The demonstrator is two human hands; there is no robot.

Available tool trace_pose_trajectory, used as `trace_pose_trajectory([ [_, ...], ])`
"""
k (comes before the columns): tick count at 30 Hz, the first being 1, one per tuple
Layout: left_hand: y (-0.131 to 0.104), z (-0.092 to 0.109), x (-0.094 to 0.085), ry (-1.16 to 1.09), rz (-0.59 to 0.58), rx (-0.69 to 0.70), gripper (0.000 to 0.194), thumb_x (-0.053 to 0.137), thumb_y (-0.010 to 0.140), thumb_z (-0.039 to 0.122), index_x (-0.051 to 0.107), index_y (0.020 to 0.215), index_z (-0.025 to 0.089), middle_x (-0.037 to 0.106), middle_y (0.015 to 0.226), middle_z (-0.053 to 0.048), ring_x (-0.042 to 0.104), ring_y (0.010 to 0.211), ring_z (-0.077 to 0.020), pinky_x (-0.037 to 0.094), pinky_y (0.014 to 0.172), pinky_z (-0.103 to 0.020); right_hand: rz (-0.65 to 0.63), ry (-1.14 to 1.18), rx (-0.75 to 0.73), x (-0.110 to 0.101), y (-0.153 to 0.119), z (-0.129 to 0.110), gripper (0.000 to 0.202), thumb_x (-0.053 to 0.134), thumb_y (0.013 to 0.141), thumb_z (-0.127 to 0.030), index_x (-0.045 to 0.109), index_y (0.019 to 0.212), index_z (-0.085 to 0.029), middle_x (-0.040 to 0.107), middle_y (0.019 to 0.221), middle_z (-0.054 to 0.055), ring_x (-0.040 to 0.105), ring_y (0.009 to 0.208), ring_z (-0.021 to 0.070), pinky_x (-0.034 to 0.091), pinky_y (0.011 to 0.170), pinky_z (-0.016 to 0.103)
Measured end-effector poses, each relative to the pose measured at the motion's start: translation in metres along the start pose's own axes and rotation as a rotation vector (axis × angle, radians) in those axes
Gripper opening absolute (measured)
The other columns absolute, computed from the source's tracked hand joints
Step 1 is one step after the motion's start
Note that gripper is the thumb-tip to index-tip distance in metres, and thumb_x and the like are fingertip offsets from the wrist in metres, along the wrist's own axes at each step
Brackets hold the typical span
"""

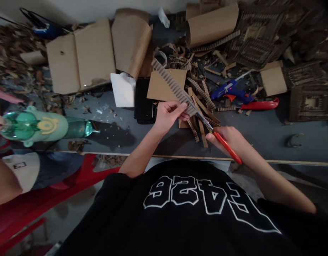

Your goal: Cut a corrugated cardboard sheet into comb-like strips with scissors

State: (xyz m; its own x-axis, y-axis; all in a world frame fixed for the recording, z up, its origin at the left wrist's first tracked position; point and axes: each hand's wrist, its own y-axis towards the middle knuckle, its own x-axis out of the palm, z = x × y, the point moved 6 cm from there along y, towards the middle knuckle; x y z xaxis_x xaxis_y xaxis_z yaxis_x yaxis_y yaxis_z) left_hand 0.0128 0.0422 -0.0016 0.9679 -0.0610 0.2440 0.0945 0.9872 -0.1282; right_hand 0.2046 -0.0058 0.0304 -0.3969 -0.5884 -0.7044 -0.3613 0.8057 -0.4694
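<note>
My left hand [168, 115] pinches a ridged strip of corrugated cardboard [168, 80] between thumb and fingers, its long end slanting up and to the left. In my right hand [229, 137] are scissors with red handles [228, 147], their metal blades lying along the strip's lower right edge. How far the blades are apart I cannot tell. Beneath the strip lies a flat brown cardboard piece [158, 87]. Several loose cardboard strips [201, 133] lie under and beside the scissors.
A blue glue gun [230, 90] and a red cutter [261, 104] lie to the right, near stacked corrugated squares [312, 103]. A green bottle [50, 126] lies at left. Cardboard sheets [81, 57] and a black phone-like object [144, 99] are on the grey table [113, 142]. A person's arm [5, 183] shows lower left.
</note>
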Motion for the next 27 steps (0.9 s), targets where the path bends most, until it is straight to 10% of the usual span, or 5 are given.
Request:
trace_pose_trajectory([
  [7,-0.006,-0.002,0.016,-0.026,-0.13,-0.064,0.053,0.085,0.069,0.065,0.068,0.066,0.014,0.073,0.061,-0.001,0.074,0.057,-0.0132,0.062,0.053,-0.018,0.054,-0.091,-0.007,-0.006,0.0,0.001,0.079,0.011,0.078,-0.098,0.04,0.066,-0.026,0.053,0.06,0.007,0.045,0.054,0.0184,0.028,0.055,0.032],
  [15,0.012,0.006,-0.013,0.034,-0.054,-0.01,0.057,0.086,0.063,0.069,0.063,0.071,0.017,0.071,0.06,0.003,0.072,0.055,-0.0108,0.062,0.053,-0.019,0.061,-0.123,-0.028,-0.005,0.001,0.001,0.084,-0.001,0.073,-0.102,0.035,0.06,-0.027,0.044,0.054,0.005,0.041,0.051,0.0165,0.026,0.055,0.032],
  [27,0.013,0.006,-0.01,0.066,-0.156,-0.127,0.06,0.091,0.057,0.066,0.064,0.067,0.014,0.072,0.059,0.0,0.071,0.051,-0.0111,0.06,0.049,-0.017,0.023,-0.091,0.048,-0.001,-0.001,0.008,0.083,0.012,0.072,-0.103,0.037,0.058,-0.026,0.046,0.054,0.005,0.042,0.053,0.0169,0.026,0.058,0.033],
])
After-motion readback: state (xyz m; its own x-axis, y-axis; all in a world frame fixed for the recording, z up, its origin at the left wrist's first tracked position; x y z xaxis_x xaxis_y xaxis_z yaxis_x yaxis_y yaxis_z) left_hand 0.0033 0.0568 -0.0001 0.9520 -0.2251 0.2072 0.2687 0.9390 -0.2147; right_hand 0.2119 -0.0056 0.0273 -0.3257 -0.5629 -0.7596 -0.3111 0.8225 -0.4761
